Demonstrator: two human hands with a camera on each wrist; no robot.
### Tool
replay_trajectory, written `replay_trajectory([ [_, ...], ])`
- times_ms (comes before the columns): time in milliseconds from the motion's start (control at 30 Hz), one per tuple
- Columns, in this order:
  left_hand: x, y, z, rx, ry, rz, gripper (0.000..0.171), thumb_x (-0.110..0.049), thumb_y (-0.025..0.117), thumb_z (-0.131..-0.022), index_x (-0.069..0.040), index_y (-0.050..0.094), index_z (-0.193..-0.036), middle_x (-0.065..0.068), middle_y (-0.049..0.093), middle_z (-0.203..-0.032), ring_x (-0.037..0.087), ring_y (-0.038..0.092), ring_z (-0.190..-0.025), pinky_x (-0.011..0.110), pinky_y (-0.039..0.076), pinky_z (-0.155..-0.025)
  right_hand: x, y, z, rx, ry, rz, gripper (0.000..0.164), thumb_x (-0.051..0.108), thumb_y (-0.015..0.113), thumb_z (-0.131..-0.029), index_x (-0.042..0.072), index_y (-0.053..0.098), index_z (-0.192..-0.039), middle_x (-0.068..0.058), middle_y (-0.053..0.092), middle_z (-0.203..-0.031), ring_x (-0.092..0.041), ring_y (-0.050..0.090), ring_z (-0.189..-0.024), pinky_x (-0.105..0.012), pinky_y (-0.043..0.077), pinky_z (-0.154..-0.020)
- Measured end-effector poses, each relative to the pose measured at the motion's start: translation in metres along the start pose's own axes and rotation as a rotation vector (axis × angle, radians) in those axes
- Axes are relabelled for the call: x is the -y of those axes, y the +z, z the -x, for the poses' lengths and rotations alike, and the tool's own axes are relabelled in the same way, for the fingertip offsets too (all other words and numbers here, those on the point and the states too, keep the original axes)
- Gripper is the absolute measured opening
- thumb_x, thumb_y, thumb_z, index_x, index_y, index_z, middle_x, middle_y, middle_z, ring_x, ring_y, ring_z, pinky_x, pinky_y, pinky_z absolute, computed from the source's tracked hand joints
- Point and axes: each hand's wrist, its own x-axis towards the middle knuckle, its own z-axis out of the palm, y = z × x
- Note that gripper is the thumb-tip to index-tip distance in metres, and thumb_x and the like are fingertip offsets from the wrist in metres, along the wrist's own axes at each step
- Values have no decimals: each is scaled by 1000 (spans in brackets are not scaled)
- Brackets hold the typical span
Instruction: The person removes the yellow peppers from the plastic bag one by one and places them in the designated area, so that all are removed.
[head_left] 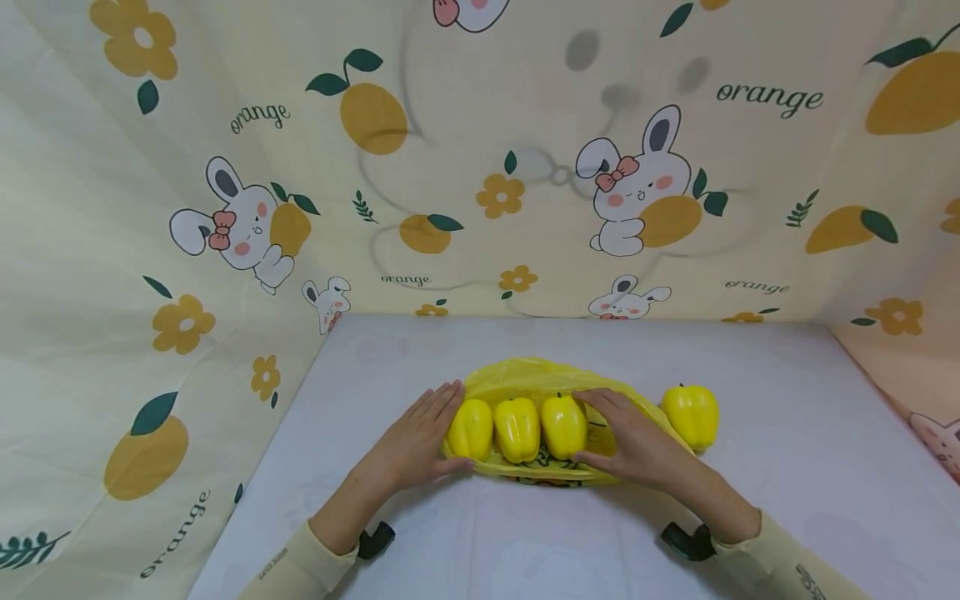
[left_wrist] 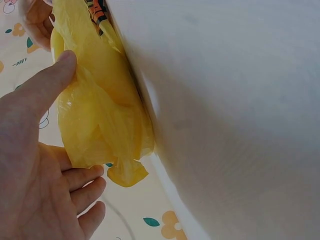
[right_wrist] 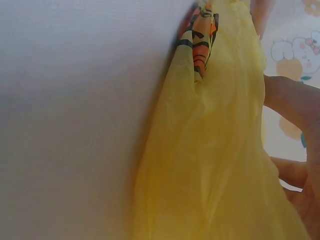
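Observation:
Three yellow bell peppers stand in a row on an opened yellow plastic bag with dark printing. My left hand lies along the bag's left end, fingers straight, beside the left pepper. In the left wrist view, the thumb of this hand touches the bag. The middle pepper is between the other two. My right hand holds the right pepper, with fingertips at its top and thumb at its lower edge. Bag folds hide that pepper in the right wrist view.
Another yellow bell pepper stands on the table just right of the bag. The white tabletop stretches in front of the bag. A printed cloth with rabbits and oranges hangs behind and at the sides.

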Motion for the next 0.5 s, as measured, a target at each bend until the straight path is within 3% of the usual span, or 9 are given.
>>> replay_trajectory([
  [500, 0, 1, -2, 11, -6, -3, 112, -68, 69, -95, -4, 18, -172, 10, 19, -179, 26, 18, -166, 45, 14, -135, 1, 1, 0, 13, 6, 10, 93, 38, 95, -83, 4, 49, -156, -17, 56, -153, -41, 54, -139, -62, 51, -113],
])
